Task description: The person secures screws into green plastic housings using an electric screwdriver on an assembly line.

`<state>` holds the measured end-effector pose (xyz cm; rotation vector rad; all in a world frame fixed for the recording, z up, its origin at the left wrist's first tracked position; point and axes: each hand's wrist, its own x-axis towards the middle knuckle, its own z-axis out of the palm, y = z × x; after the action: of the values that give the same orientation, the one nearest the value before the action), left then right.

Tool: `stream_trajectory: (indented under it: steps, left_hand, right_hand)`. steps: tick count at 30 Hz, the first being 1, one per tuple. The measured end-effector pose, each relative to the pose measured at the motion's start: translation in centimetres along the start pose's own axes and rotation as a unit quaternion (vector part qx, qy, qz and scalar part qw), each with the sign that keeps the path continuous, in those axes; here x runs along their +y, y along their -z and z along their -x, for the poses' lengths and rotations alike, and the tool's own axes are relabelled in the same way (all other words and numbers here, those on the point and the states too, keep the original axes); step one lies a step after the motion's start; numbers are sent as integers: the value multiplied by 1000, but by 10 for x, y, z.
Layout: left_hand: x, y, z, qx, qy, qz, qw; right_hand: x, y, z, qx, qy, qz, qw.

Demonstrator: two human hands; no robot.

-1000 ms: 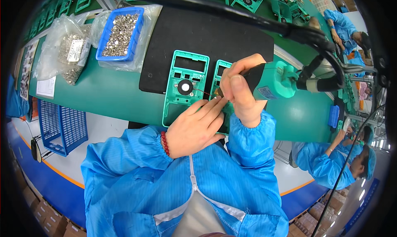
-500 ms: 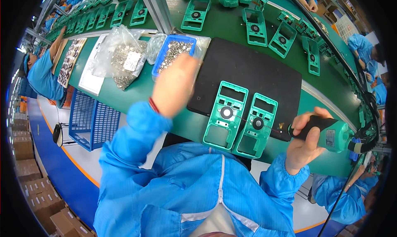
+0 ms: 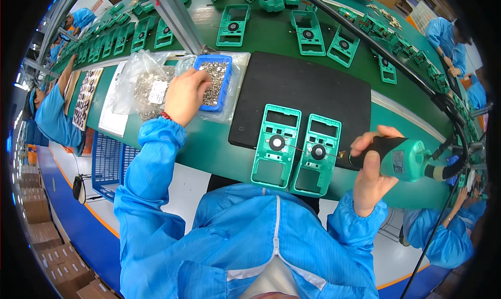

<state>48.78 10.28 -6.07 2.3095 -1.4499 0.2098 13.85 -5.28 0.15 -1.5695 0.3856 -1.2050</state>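
Note:
My left hand (image 3: pixel 187 94) is at the left side of a blue tray (image 3: pixel 228 79), its bent fingers bunched at the small metal screws (image 3: pixel 214 92) inside. Whatever is between the fingertips is too small to make out. My right hand (image 3: pixel 371 176) grips a green and black electric screwdriver (image 3: pixel 404 157), held sideways with its tip end toward the housings. Two green plastic housings (image 3: pixel 272 155) (image 3: pixel 314 166) lie side by side at the front edge of a black mat (image 3: pixel 308 82). Each has a round speaker-like part at its middle, with thin wires running off.
Clear bags of metal parts (image 3: pixel 148 92) lie left of the tray. More green housings (image 3: pixel 233 26) rest along the green table beyond the mat. A metal post (image 3: pixel 175 19) stands behind the tray. A blue basket (image 3: pixel 107 168) sits at lower left. Co-workers in blue (image 3: pixel 55 113) sit around.
My left hand has shifted left, its fingers now bent at the screws in the tray. My right hand still holds the screwdriver. The whole view has turned slightly.

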Motion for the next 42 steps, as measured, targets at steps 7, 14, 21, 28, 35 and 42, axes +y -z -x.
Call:
stream_trajectory:
  steps: [7, 14, 21, 28, 35, 42]
  left_hand:
    - [16, -1, 4, 71, -4, 132, 989]
    - [11, -7, 5, 95, 1, 68, 993]
    - [140, 0, 54, 0, -84, 287, 954]
    - [193, -31, 78, 77, -204, 401, 890]
    - [202, -30, 77, 118, -217, 415, 875]
    - [200, -26, 79, 87, -227, 409, 879]
  right_hand:
    - [-9, -11, -3, -38, -78, -69, 994]
    - [-3, -14, -7, -51, -64, -57, 995]
    - [1, -14, -5, -23, -39, -56, 997]
    - [-17, -17, -2, -63, -102, -156, 980]
    - [-21, -19, 7, -101, -189, -136, 967]
    - [-28, -19, 10, -108, -196, -137, 965]
